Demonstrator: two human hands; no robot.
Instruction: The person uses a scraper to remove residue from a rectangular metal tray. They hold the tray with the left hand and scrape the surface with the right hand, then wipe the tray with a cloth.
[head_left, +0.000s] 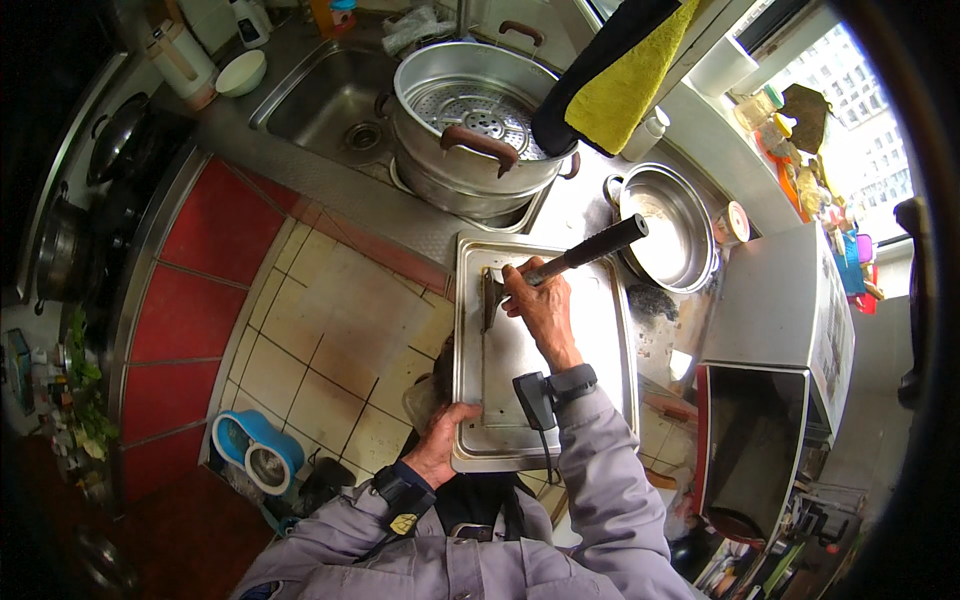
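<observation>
A shallow rectangular metal tray (596, 330) is directly in front of me, its far end by the counter edge. My left hand (442, 441) grips its near left rim, the thumb lying over the edge. A scraper with a black ribbed grip (606, 241) is in my right hand (541, 311), held low on the metal shaft close to the head. Its flat blade (489, 300) meets the tray's left inner side, where a brownish line of residue runs along the edge. The handle slants up to the right.
A large aluminium steamer pot (457, 176) stands over part of the steel sink (322, 112). To its right is a two-handled steel pan (671, 225). A yellow and black towel (630, 82) hangs above. A white cabinet-like appliance (765, 300) stands right; a blue mop bucket (251, 442) sits lower left.
</observation>
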